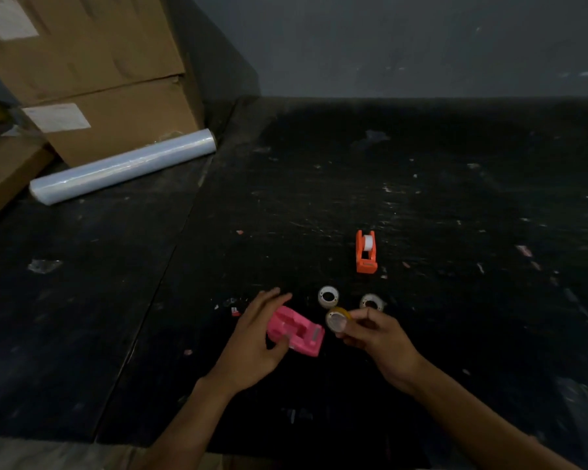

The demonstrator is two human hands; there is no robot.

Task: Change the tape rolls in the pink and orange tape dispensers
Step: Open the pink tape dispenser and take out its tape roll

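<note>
Near the bench's (pixel 455 198) front edge, the left hand (pixel 252 347) has its grip clamped on the pink dispenser (pixel 297 330), which carries no roll. Just beside it, the right hand (pixel 377 337) pinches a yellowish roll (pixel 337 319). Beyond lie two clear rolls (pixel 328 296) (pixel 372 301), apart. Farther in stands the orange dispenser (pixel 365 251), a white roll loaded. A film roll (pixel 123 166) lies against boxes (pixel 109 79) at the far left corner.

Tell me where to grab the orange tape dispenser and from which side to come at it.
Grip the orange tape dispenser across its two flat side walls, around the middle, coming down from above. It stands upright and alone on the black table, long axis pointing away from the person, so both sides are free. Avoid the near end, probably the cutter, and the white roll.
</note>
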